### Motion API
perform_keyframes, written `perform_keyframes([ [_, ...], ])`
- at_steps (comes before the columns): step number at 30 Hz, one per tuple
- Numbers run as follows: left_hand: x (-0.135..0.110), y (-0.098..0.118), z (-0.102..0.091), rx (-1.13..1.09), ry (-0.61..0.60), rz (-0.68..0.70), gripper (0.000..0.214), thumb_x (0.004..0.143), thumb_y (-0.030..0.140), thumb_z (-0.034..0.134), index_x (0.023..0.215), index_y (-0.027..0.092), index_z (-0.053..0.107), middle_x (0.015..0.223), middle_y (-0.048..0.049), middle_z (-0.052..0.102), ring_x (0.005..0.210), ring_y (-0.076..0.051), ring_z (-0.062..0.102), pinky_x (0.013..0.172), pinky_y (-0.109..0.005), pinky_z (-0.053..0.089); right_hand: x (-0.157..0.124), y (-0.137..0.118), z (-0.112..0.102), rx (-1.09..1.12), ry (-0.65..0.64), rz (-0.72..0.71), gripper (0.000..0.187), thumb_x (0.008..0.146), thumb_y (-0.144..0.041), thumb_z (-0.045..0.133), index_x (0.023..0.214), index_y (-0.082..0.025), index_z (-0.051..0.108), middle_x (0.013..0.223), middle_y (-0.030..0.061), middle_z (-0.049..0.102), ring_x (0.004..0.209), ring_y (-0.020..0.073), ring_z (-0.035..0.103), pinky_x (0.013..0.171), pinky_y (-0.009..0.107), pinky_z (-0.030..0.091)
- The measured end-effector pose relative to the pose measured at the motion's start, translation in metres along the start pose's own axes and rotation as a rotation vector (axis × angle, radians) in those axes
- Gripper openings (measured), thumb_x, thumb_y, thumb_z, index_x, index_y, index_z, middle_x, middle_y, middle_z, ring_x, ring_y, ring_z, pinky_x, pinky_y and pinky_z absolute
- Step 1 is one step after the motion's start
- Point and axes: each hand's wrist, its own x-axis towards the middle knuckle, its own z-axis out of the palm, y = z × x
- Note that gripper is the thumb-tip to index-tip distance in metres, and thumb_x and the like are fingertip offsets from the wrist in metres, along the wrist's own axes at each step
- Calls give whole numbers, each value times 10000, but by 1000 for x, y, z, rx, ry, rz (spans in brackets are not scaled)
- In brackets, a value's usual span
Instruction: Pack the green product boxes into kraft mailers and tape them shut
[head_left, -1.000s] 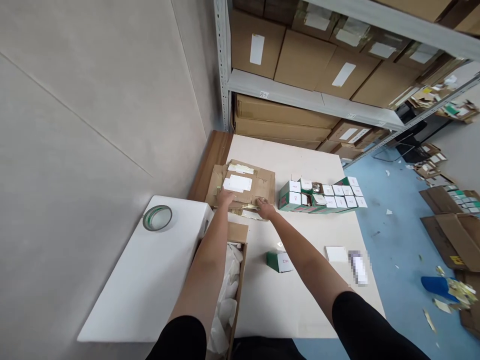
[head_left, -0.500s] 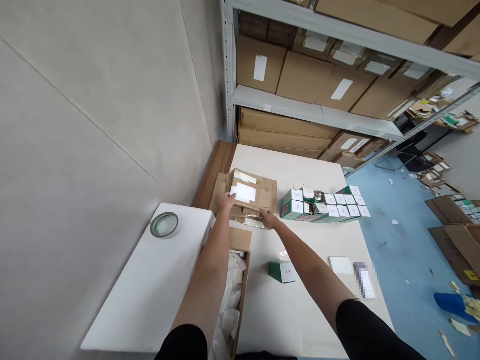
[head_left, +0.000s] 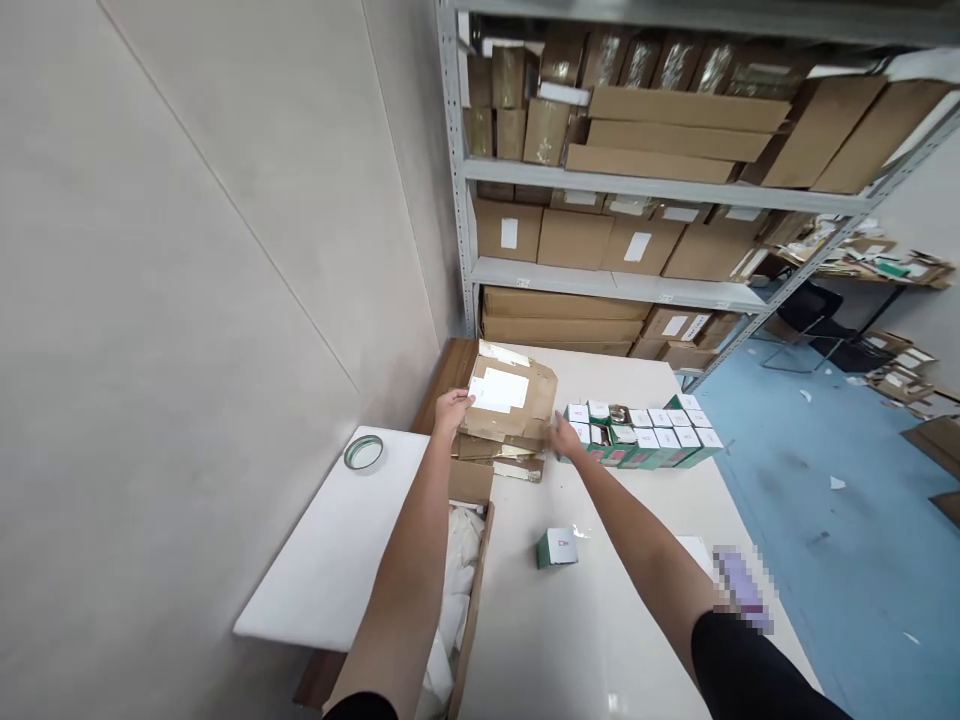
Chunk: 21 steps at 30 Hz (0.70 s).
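My left hand point(head_left: 453, 410) grips the left edge of a flattened cardboard box point(head_left: 534, 400) with a white label, its thumb on top. The piece is raised and tilted above more flattened cardboard point(head_left: 517, 468). At its lower right corner is my right hand point(head_left: 562, 437), smeared by motion, so its finger hold and any contact are unclear. Just beyond that hand stand several green-and-white small boxes point(head_left: 645, 440) in rows, a few with open tops. One more green-and-white box point(head_left: 558, 548) stands alone nearer to me.
An open carton with white packing material point(head_left: 461, 570) lies between my arms. Left of it, a roll of tape point(head_left: 364, 452) rests on a white slab point(head_left: 322, 550). Shelves of cartons point(head_left: 577, 240) stand behind the table. A blurred-out purple item point(head_left: 742, 585) lies at the right.
The labelled cardboard has come up off the pile, its right side lifted. My right hand has moved right and is now blurred. The view has tilted up, showing more shelves.
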Motion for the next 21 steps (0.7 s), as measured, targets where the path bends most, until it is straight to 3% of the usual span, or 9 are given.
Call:
perform_keyframes([
  [3,-29,35,-5,-24,-42,45,462,602,448,897,930,154,760,900,-99,786,847,-240,729,805,-363,578,-3,-5,-44,183,68,35,501,914,-368,534,1381,-192,575,1195,118,725,1126,265,678,1015,429,519],
  [5,-50,56,-4,-26,-68,77,537,574,509,909,943,149,758,894,-99,782,836,-234,727,808,-363,579,-11,-6,-75,314,74,19,479,873,-370,561,1318,-196,601,967,62,741,956,238,702,908,390,554],
  [8,-85,79,3,-28,-143,141,716,543,564,914,1100,146,745,864,-71,767,831,-220,725,839,-366,578,-33,0,-118,552,67,-5,443,800,-416,609,1185,-197,618,711,-29,640,748,205,663,730,336,558],
  [11,-127,88,16,-11,-219,199,896,560,563,905,1319,151,668,879,-49,756,868,-216,725,893,-376,570,-67,16,-155,738,55,-57,414,727,-486,667,1028,-212,591,620,-73,550,622,173,584,632,304,510],
  [16,-208,70,53,103,-251,233,825,692,494,833,1421,183,603,1112,-95,734,1020,-220,713,980,-377,544,-153,68,-202,797,71,-97,439,712,-531,703,996,-229,560,605,-90,487,575,150,512,617,297,464],
  [21,-288,21,103,166,-264,149,744,758,355,793,1450,211,560,1208,-118,712,1090,-237,703,1016,-394,533,-259,123,-216,720,159,-47,385,756,-471,670,1042,-231,575,731,-30,604,711,198,612,729,345,518],
])
